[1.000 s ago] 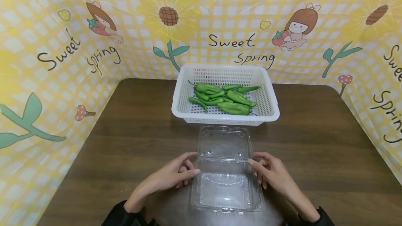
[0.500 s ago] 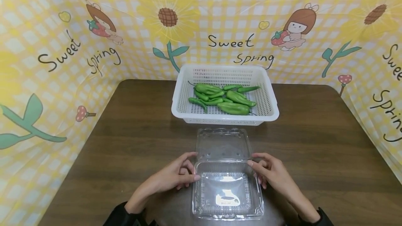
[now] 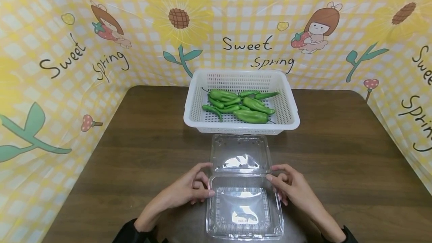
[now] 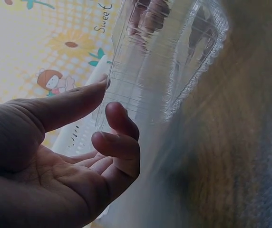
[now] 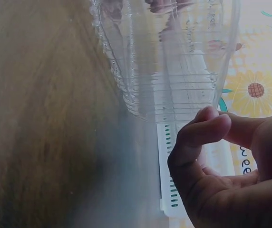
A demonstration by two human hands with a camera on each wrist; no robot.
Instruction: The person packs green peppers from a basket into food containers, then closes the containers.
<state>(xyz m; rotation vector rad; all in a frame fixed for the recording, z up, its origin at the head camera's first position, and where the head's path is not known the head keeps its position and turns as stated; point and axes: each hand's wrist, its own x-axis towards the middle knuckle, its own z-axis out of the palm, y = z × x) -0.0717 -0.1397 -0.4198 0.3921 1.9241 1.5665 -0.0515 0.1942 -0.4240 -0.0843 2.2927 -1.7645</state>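
A clear plastic clamshell container (image 3: 243,213) lies opened out at the near middle of the head view, its lid (image 3: 229,151) folded back toward a white basket (image 3: 241,127). My left hand (image 3: 185,186) holds the container's left rim near the hinge, thumb on the edge and the other fingers bent. On the opposite side my right hand (image 3: 295,186) pinches the rim by the hinge. Both wrist views show the container's ribbed side wall (image 4: 140,80) close to the fingers. Nothing is inside the container. Whether its base touches the table cannot be told.
Several green peppers (image 3: 251,116) lie in the white basket, just beyond the lid. Brown wooden table (image 3: 152,123) extends to both sides. A yellow checked cloth (image 3: 236,18) with printed flowers hangs behind and along the sides.
The container has tilted between my hands: its base now faces the head camera more, and glare spots have shifted on base and lid. Both hands stay almost in place; the peppers have not moved.
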